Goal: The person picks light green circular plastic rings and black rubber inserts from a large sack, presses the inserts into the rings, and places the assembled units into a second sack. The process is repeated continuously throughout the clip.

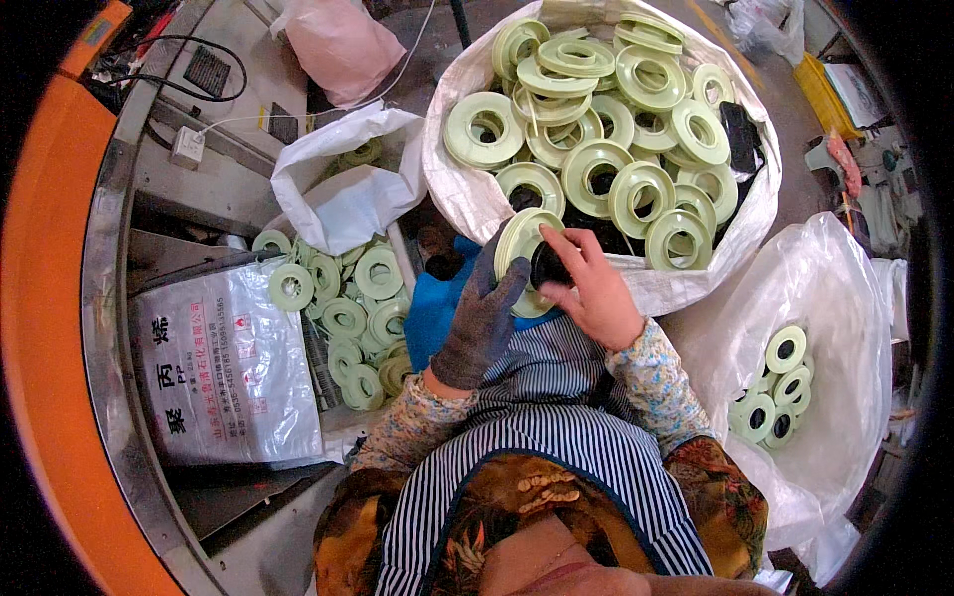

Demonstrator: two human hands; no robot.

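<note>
In front of my chest, my left hand (475,323), in a dark grey glove, grips a pale green plastic ring (515,244) by its left side. My bare right hand (604,303) closes on the same ring from the right, its fingers at the rim and over the middle. Something black shows at the ring's centre; whether it is an insert or a dark gap, I cannot tell. Just beyond my hands stands a large white woven sack (737,260) heaped with similar green rings (460,134). A blue cloth or bag (425,323) lies beside my left hand.
More pale green rings (363,275) are piled at the left, beside a printed white sack (248,368) and an open white bag (370,209). A clear plastic bag (815,268) at the right holds several smaller rings with black centres (757,417). An orange edge (55,298) curves along the far left.
</note>
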